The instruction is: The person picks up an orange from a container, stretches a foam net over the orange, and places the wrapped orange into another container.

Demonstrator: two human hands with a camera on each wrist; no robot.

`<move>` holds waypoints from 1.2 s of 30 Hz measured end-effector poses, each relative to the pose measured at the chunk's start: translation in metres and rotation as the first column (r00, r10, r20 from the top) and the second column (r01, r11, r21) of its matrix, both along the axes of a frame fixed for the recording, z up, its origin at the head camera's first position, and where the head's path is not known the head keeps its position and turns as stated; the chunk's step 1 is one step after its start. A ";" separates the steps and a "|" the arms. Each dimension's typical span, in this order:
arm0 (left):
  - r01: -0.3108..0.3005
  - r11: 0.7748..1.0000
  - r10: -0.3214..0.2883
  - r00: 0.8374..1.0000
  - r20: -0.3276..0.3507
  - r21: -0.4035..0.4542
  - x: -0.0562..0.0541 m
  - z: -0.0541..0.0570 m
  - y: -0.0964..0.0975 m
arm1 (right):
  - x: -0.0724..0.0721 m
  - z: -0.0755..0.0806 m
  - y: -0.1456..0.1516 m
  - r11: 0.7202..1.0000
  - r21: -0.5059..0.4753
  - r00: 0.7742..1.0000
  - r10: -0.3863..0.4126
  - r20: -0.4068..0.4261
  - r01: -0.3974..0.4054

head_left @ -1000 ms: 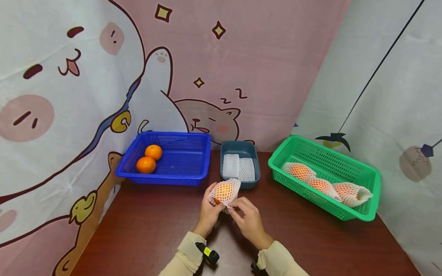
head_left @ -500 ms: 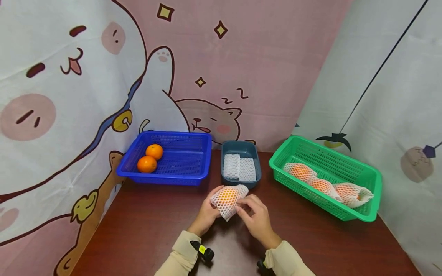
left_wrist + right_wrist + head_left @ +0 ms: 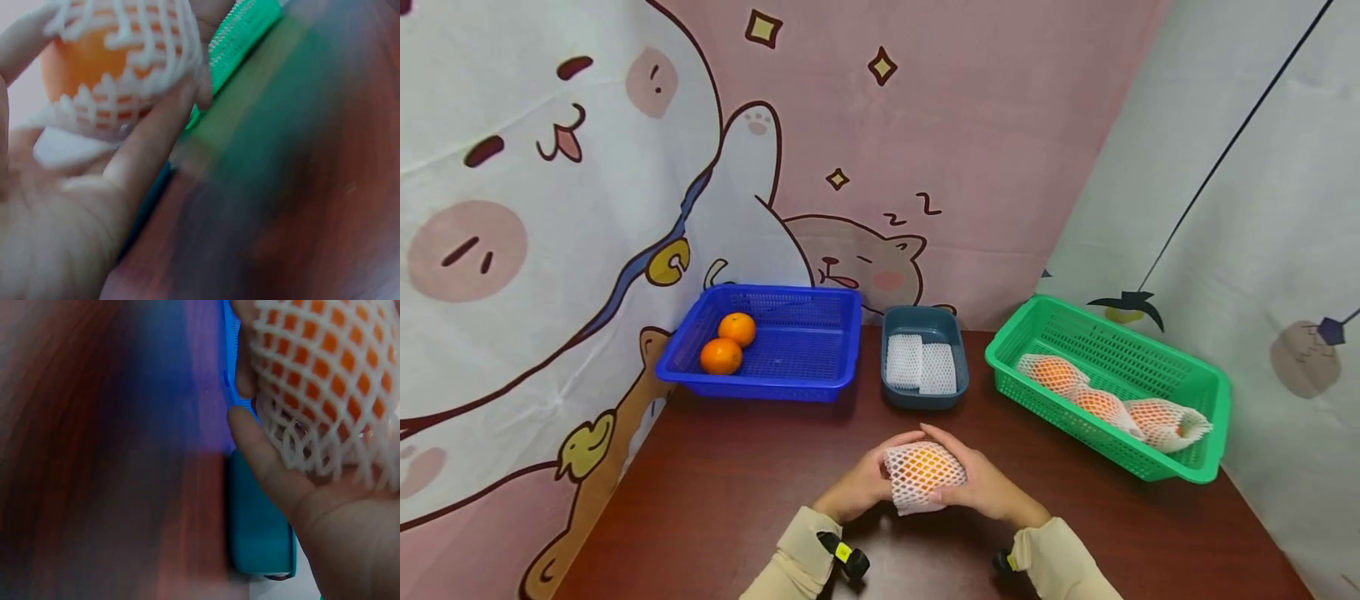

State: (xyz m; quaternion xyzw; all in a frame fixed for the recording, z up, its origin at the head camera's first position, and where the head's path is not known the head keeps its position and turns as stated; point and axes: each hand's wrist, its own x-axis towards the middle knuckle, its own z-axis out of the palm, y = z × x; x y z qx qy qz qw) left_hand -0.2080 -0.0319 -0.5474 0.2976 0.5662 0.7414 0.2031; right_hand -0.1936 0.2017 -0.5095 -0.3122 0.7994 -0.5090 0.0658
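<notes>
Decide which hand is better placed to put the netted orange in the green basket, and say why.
Probably the right hand: it holds the netted orange and is the nearer to the green basket. The left hand holds it too, but is nearer the blue basket.

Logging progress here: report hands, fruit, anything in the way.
Left fingers and right fingers holding netted orange. Netting leaves some peel bare, left wrist view. Nothing seen blocking.
</notes>
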 end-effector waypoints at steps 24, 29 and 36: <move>-0.256 0.961 0.256 0.967 -0.021 -0.106 0.006 -0.003 0.008 | 0.015 -0.004 -0.018 0.965 0.034 0.953 -0.251 -0.170 0.261; -0.328 0.920 0.282 0.934 -0.219 -0.213 0.000 0.002 -0.001 | 0.021 0.001 -0.022 0.964 0.011 0.948 -0.260 -0.184 0.266; -0.692 0.664 0.301 0.594 -0.746 -0.283 -0.020 0.025 -0.033 | 0.009 -0.030 -0.015 0.959 0.021 0.933 -0.270 -0.240 0.283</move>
